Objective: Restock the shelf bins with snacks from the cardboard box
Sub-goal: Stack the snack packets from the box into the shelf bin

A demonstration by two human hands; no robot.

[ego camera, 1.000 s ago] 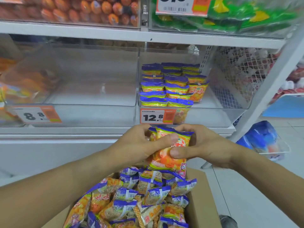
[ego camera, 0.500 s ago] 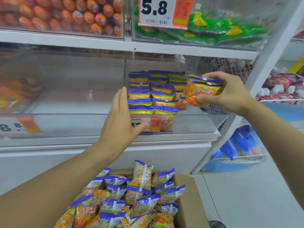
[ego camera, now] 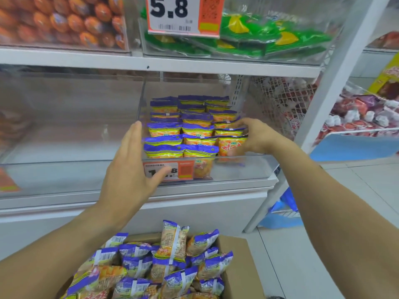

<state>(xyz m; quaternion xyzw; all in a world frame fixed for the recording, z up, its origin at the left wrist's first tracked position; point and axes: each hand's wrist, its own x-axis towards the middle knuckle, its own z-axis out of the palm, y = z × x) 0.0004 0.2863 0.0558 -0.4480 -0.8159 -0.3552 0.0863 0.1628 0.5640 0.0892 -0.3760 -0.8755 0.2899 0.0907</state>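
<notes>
Dozens of purple-and-orange foil snack packets (ego camera: 170, 262) fill the open brown cardboard box (ego camera: 235, 266) closest to me, heaped loosely with one packet standing upright above the rest. Above the box my left hand (ego camera: 127, 169) is raised with fingers straight and together, holding nothing, its thumb crossing the orange-and-white price tag (ego camera: 172, 170) on the front wall of the clear plastic shelf bin (ego camera: 244, 167). To the right, my right hand (ego camera: 253, 137) reaches over the bin's front wall, fingers curled round an orange snack packet with red lettering (ego camera: 230, 147) at the front of the right-hand row. Behind it the same snacks stand in three neat rows (ego camera: 190, 124) running back into the bin. The neighbouring clear bin (ego camera: 71, 147) on the left shows bare floor. Beyond, on the white shelf (ego camera: 162, 63) above, sit green-and-yellow packets (ego camera: 269, 37) behind a "5.8" price tag (ego camera: 183, 16), with round orange wrapped snacks (ego camera: 62, 20) further left.
</notes>
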